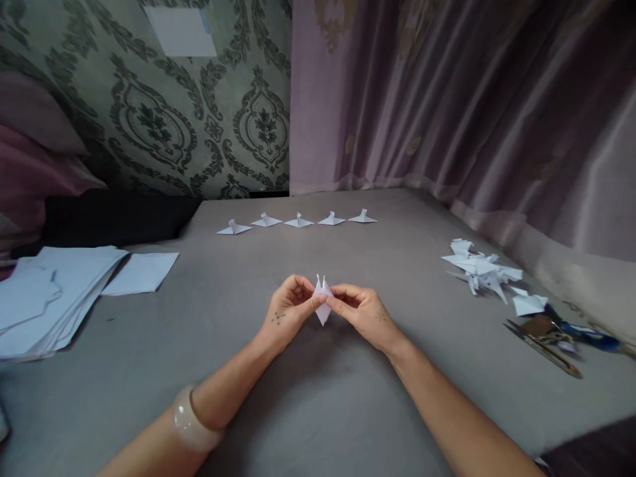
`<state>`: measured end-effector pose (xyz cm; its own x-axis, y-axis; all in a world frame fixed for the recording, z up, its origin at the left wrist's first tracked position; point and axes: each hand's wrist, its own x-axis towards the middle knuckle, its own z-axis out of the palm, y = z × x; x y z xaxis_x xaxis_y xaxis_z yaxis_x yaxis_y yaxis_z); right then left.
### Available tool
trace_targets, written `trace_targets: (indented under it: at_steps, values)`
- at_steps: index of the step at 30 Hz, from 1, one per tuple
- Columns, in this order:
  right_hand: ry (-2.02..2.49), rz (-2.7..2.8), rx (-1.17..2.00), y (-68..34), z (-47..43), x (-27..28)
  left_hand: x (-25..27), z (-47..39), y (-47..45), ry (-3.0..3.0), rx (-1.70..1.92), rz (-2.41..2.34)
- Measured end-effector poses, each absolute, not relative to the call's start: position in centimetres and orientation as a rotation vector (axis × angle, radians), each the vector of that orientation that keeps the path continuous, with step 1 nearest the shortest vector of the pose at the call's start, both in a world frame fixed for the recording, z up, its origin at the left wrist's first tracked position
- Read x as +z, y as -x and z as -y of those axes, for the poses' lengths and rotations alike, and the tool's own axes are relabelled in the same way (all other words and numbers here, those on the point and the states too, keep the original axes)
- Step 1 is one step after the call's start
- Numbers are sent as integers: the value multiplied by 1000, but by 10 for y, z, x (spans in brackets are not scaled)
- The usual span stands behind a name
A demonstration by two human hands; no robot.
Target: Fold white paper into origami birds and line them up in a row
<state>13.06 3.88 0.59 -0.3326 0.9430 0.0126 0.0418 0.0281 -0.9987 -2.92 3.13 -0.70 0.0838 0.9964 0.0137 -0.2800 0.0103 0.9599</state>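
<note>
Five folded figures (299, 222) stand in a far row; my left hand (288, 308) and right hand (366, 311) pinch one folded paper (323, 315), likely to keep creases aligned

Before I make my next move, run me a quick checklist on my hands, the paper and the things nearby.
1. Left hand gripping the folded paper: ok.
2. Right hand gripping its other side: ok.
3. Two narrow tips pointing away from you: ok, both show beyond your hands.
4. Row of five folded pieces clear of your hands: ok.
5. Pointed metal tool clear of your hands: ok, off to the right.
6. Creases sharp: cannot tell, too small.
</note>
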Motion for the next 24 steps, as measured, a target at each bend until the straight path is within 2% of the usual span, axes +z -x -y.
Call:
trace_targets:
  at_steps: [8,15,24]
  values:
    - [1087,1282,1480,-129,-42,-6,-3,-30,29,-972,1070,-946]
    - [1128,1602,1111,-129,-39,2,-4,-31,30,-1148,1090,-1052]
    - [1107,1644,1085,-128,-36,9,-6,-28,30,-1356,984,-1032]
